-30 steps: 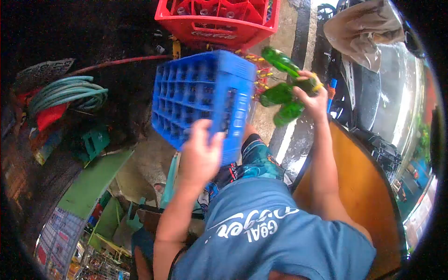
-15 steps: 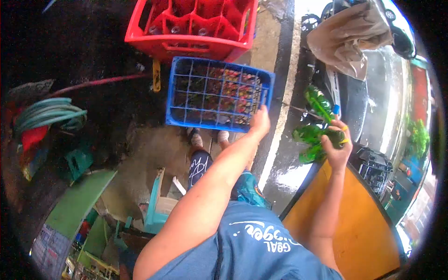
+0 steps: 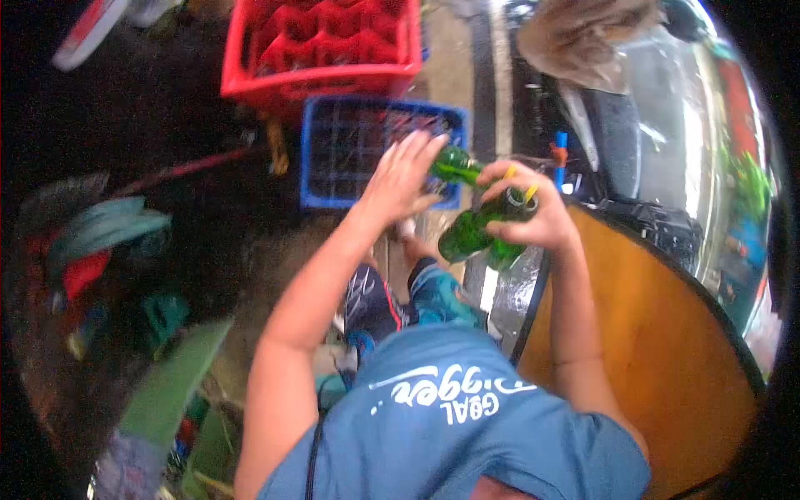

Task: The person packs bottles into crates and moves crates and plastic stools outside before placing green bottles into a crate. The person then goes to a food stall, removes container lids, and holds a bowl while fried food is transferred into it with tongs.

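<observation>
My right hand (image 3: 533, 208) is closed around the necks of green glass bottles (image 3: 467, 236), whose bodies fan out to the left and downward. One bottle (image 3: 452, 164) points toward my left hand, over the right end of a blue plastic crate (image 3: 310, 171). Fingers stretched out, my left hand (image 3: 404, 179) hovers above that crate, close to the bottle's base; motion blur hides whether they touch. The crate is divided into square compartments by a grid.
A red bottle crate (image 3: 325, 83) stands just beyond the blue one. To my right is an orange-brown panel with a dark edge (image 3: 650, 333). A coiled hose (image 3: 108, 229) lies at left, and a brown cloth (image 3: 583, 37) hangs at upper right.
My left hand has let go of the blue crate's right edge and opened over it. My right hand has brought the green bottles leftward, close to the crate.
</observation>
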